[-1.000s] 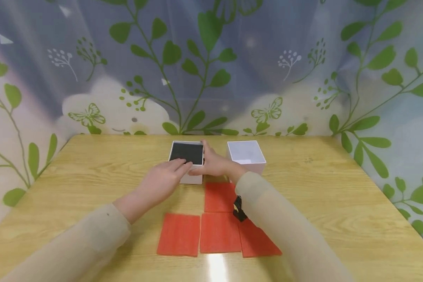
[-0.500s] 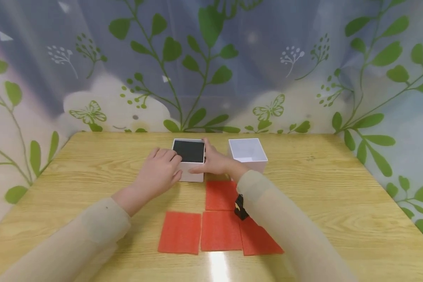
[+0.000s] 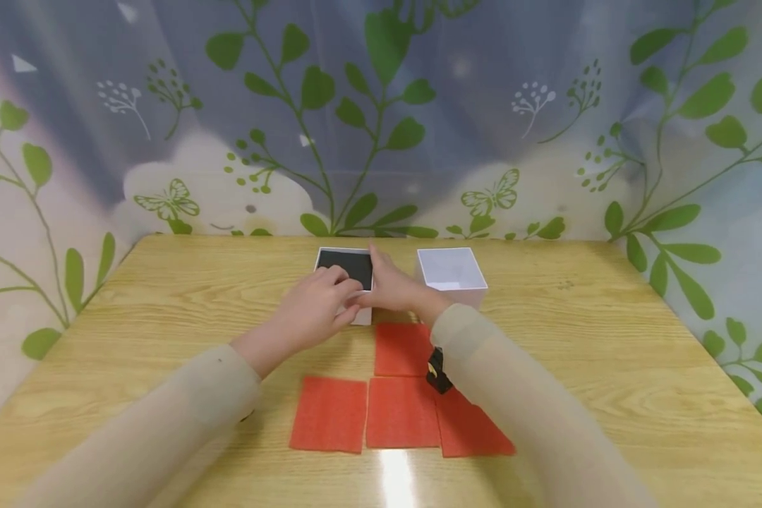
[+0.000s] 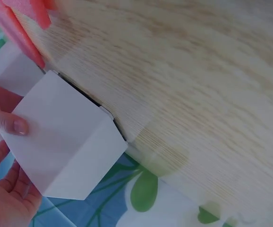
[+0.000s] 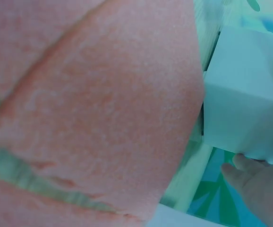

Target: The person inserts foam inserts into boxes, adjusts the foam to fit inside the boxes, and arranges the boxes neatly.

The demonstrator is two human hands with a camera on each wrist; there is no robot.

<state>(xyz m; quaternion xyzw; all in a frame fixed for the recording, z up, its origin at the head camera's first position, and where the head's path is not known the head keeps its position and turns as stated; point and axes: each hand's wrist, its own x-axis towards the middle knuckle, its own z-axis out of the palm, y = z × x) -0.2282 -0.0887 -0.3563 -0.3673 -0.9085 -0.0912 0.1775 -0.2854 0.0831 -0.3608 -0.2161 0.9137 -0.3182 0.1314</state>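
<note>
A white box (image 3: 349, 282) with a black inside stands at the far middle of the wooden table (image 3: 609, 353). My left hand (image 3: 320, 303) grips its near left corner, fingertips over the rim. In the left wrist view the thumb (image 4: 13, 125) presses the box's white wall (image 4: 65, 151). My right hand (image 3: 390, 288) holds the box's right side, index finger stretched along the wall. The right wrist view shows the box (image 5: 245, 104) with the right hand's fingers (image 5: 259, 189) at its edge.
A second white box (image 3: 451, 271), open with a white inside, stands just right of my right hand. Several red foam sheets (image 3: 330, 413) lie on the near middle of the table, one under my right forearm. A leaf-patterned curtain (image 3: 381, 120) walls in the table's far and side edges.
My left hand has moved from the box's left side to its near corner, with fingers over the rim. The right hand has stayed on the box's right side.
</note>
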